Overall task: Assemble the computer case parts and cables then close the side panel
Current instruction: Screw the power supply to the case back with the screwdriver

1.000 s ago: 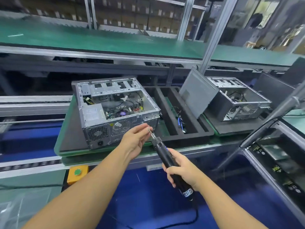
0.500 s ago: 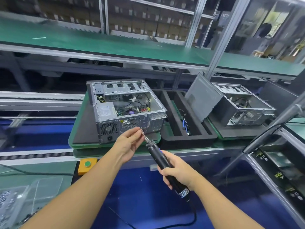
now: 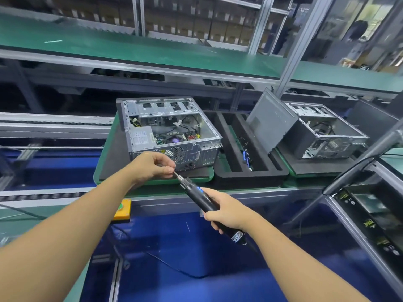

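An open grey computer case (image 3: 168, 131) lies on its side on a dark foam pad over a green pallet (image 3: 99, 171), with cables, board and power supply visible inside. My right hand (image 3: 226, 212) grips a black electric screwdriver (image 3: 205, 201) that points up and left. My left hand (image 3: 152, 165) pinches the metal bit at the screwdriver's tip, just in front of the case's rear face. A grey side panel (image 3: 270, 120) leans upright against a second open case (image 3: 322, 134) to the right.
A black foam tray (image 3: 244, 173) with long slots and loose cables sits between the two cases. An orange box with a green button (image 3: 122, 209) is mounted on the line's front rail. A slanted metal arm (image 3: 359, 162) crosses at the right. Green shelf above.
My view has shifted, so the case now appears further right and closer. My left hand's fingers have closed tighter onto the screwdriver's tip. My right hand keeps its grip on the screwdriver.
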Demonstrator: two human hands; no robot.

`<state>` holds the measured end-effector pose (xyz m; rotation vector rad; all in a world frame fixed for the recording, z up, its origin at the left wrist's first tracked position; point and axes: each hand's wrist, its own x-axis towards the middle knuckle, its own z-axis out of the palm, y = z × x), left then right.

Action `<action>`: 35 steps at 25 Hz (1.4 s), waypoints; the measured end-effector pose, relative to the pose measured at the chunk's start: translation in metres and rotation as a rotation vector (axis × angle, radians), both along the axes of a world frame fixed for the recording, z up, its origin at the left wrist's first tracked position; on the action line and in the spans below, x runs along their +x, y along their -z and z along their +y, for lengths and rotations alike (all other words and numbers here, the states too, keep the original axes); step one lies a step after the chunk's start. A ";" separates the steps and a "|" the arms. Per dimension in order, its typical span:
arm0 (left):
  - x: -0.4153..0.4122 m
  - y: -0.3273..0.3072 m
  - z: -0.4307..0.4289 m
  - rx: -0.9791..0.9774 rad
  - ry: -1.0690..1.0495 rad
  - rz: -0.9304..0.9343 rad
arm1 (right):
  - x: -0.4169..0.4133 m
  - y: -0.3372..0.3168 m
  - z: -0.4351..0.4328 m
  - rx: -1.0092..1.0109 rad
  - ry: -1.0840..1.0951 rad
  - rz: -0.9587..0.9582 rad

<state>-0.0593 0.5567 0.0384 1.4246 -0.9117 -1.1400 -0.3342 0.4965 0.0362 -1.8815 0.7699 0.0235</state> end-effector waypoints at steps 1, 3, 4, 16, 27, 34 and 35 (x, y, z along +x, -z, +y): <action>0.003 -0.004 -0.001 0.014 0.011 -0.028 | 0.001 0.000 -0.001 -0.008 -0.004 -0.006; 0.006 -0.007 -0.002 0.029 0.018 -0.038 | 0.004 0.002 -0.002 -0.039 -0.003 -0.003; 0.007 -0.007 -0.002 0.035 0.017 -0.024 | 0.005 0.003 -0.002 -0.066 -0.001 0.008; -0.017 0.021 -0.003 -0.112 -0.387 0.281 | 0.022 0.012 0.001 -0.089 0.031 -0.030; 0.019 0.031 0.000 -0.013 -0.679 0.561 | 0.110 0.053 0.009 0.065 0.067 -0.113; 0.054 0.047 -0.007 0.007 -0.705 0.565 | 0.150 0.071 0.004 0.076 0.063 -0.140; 0.056 0.049 -0.010 0.008 -0.711 0.573 | 0.153 0.074 0.003 0.078 0.070 -0.142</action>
